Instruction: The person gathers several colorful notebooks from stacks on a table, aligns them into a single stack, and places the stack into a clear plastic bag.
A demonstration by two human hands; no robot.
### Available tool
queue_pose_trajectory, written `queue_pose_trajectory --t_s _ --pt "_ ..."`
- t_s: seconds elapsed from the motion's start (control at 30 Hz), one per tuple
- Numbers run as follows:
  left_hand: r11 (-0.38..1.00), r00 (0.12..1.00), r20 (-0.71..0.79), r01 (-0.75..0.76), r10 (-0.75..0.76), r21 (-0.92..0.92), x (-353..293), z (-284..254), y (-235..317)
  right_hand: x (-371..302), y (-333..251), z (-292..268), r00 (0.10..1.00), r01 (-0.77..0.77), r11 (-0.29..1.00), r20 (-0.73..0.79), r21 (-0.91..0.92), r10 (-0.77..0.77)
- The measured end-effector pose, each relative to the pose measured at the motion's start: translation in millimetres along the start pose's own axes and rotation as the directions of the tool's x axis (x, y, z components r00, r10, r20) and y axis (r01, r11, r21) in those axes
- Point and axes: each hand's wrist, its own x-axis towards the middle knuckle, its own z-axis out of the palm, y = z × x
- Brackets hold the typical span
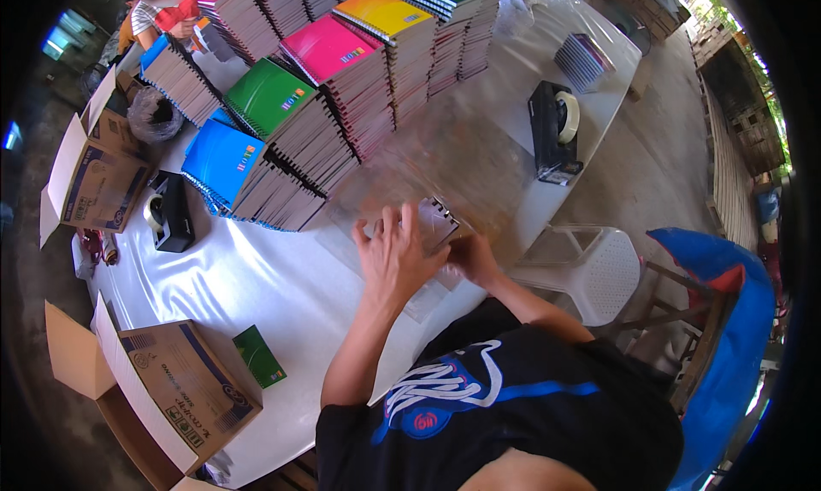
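A spiral-bound notepad [438, 221], its black rings toward the far right, sits between the hands at the near side of a table [295, 320] covered in glossy plastic. The left hand [400, 258] lies over the notepad's near left part, fingers spread and thumb reaching right. The right hand [470, 258] is bent in at the pad's near right corner, its fingers partly hidden; I cannot tell from this angle how firmly either hand grips. Clear plastic sheeting [492, 162] lies under and beyond them.

Farther left rise tall stacks of spiral notebooks, topped in blue [221, 159], green [269, 96], pink [332, 48] and yellow [382, 14]. A black tape dispenser [177, 213] stands left of them, another tape dispenser [544, 136] to the right. Near left, a flat green cover [258, 357] lies beside an open cardboard box [190, 384]. A white plastic stool [609, 273] stands right of the table.
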Motion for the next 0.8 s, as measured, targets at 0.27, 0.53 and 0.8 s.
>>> queue_pose_trajectory --t_s 0.27,0.53,0.8 --pt "0.422 0.976 -0.166 -0.094 -0.138 -0.902 -22 4 -35 -23 -9 15 0.872 -0.474 0.331 0.487 0.816 0.048" --pt "0.784 0.975 -0.036 0.154 -0.219 -0.602 -71 68 -53 47 -25 -37 0.904 0.125 0.954 0.365 0.272 -0.223" --pt "0.945 0.843 -0.498 -0.303 0.203 -0.127 -49 0 -24 30 -13 -71 0.880 0.469 0.850 -0.040 0.240 -0.474"
